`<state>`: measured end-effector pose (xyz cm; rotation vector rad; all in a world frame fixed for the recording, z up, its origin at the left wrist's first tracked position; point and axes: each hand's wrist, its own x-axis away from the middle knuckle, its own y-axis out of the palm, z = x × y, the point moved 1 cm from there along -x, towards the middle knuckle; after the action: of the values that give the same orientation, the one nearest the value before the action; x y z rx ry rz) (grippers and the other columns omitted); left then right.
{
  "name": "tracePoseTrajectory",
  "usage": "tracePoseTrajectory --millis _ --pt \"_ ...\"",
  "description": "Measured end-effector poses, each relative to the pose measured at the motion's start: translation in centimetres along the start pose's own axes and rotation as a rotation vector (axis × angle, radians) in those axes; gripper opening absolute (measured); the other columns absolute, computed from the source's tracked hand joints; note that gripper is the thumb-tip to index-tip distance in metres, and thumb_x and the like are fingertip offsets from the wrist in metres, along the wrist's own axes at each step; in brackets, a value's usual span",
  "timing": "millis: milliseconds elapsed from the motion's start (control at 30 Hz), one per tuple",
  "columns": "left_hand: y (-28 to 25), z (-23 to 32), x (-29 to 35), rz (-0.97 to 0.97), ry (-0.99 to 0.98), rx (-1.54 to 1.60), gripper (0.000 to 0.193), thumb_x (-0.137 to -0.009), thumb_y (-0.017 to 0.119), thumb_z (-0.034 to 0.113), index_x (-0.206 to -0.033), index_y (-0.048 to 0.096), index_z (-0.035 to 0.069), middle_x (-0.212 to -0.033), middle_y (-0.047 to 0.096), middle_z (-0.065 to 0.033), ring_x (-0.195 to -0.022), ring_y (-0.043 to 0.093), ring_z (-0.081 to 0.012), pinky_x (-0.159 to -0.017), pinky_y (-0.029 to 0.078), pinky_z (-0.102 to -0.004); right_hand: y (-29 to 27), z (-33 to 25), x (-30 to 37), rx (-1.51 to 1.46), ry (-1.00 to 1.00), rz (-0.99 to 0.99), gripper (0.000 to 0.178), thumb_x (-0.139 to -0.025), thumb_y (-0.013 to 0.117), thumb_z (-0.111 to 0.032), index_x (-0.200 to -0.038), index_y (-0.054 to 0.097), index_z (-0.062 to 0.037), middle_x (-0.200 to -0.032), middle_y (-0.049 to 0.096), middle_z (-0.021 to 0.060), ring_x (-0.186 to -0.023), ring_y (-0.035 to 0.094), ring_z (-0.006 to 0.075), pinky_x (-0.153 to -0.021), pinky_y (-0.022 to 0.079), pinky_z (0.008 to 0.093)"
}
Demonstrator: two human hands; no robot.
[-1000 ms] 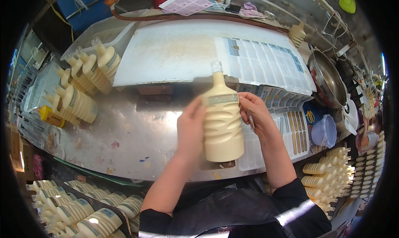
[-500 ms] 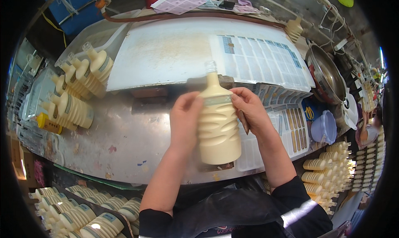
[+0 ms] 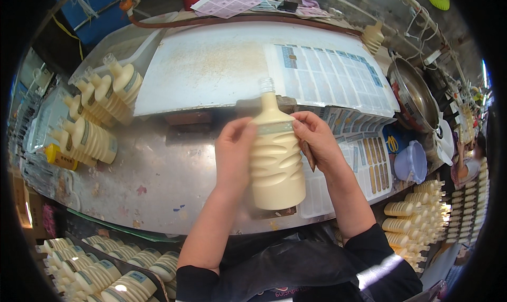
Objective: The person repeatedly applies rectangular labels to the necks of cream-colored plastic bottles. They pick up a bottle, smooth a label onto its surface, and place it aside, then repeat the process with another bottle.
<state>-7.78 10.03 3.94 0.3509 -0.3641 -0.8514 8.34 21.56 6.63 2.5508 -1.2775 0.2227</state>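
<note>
Between my hands is a cream-coloured bottle point(image 3: 277, 167) with a wavy ribbed body and a clear threaded neck pointing away from me. A greyish-green label band point(image 3: 273, 128) runs across its shoulder. My left hand point(image 3: 236, 146) is closed against the left side of that band. On the right end of the band my right hand point(image 3: 316, 135) presses with thumb and fingers, and it also holds a thin brown pointed tool point(image 3: 309, 155) against the palm. Sheets of pale blue labels point(image 3: 327, 72) lie on the white board point(image 3: 211, 64) beyond the bottle.
Several cream bottles point(image 3: 97, 138) stand at the left of the metal table point(image 3: 142, 180). More fill a crate point(image 3: 127, 265) at lower left and rows point(image 3: 406, 217) at lower right. A lilac bucket point(image 3: 411, 162) and a metal basin point(image 3: 417, 93) are at the right. Another person point(image 3: 467, 167) is far right.
Almost nothing differs. The bottle and my hands keep nearly the same place, and the whole view has shifted very slightly.
</note>
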Motion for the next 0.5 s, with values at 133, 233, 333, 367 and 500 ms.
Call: tracePoseTrajectory --millis 133,233,333,367,500 --pt "-0.3 0.2 0.1 0.008 -0.093 0.07 0.025 -0.106 0.059 0.018 -0.125 0.067 0.003 -0.109 0.071 -0.0041 -0.091 0.064 -0.0107 -0.079 0.052 -0.0268 -0.2 -0.3 0.2 0.02 0.028 -0.015 0.032 -0.101 0.068 -0.023 -0.121 0.06 -0.0004 -0.098 0.069 0.0041 -0.085 0.064 0.007 -0.074 0.051 0.0228" --pt "-0.5 0.2 0.4 0.004 -0.115 0.163 0.029 -0.108 0.053 0.017 -0.13 0.066 0.003 -0.112 0.071 -0.0049 -0.094 0.065 -0.012 -0.08 0.053 -0.0275 -1.1 -0.1 0.0 0.007 0.057 -0.064 0.033 -0.102 0.067 -0.025 -0.122 0.06 -0.0001 -0.097 0.069 0.0038 -0.08 0.062 0.0054 -0.07 0.049 0.0216" --pt "-0.4 0.7 0.7 -0.008 -0.156 0.209 0.029 -0.108 0.053 0.017 -0.13 0.064 0.003 -0.113 0.071 -0.0051 -0.096 0.064 -0.0119 -0.083 0.052 -0.0271 -0.4 -0.3 0.2 0.032 0.018 -0.028 0.033 -0.102 0.067 -0.026 -0.122 0.06 0.0003 -0.095 0.069 0.0037 -0.074 0.059 0.0038 -0.066 0.047 0.0207" --pt "-0.2 1.0 1.0 -0.008 -0.176 0.209 0.028 -0.108 0.053 0.017 -0.13 0.064 0.003 -0.113 0.07 -0.0051 -0.097 0.064 -0.0121 -0.084 0.052 -0.0272 -0.2 -0.4 0.3 0.043 0.013 -0.018 0.034 -0.102 0.067 -0.026 -0.122 0.06 0.0005 -0.095 0.069 0.0037 -0.075 0.059 0.0037 -0.066 0.047 0.0206" --pt "0.7 0.6 1.4 0.001 -0.128 0.171 0.027 -0.105 0.057 0.016 -0.129 0.061 0.004 -0.112 0.069 -0.0042 -0.097 0.064 -0.0123 -0.089 0.052 -0.0273 -0.7 -0.4 0.3 0.074 0.043 -0.045 0.034 -0.102 0.068 -0.026 -0.122 0.06 0.001 -0.097 0.069 0.0043 -0.079 0.061 0.0049 -0.07 0.049 0.021"
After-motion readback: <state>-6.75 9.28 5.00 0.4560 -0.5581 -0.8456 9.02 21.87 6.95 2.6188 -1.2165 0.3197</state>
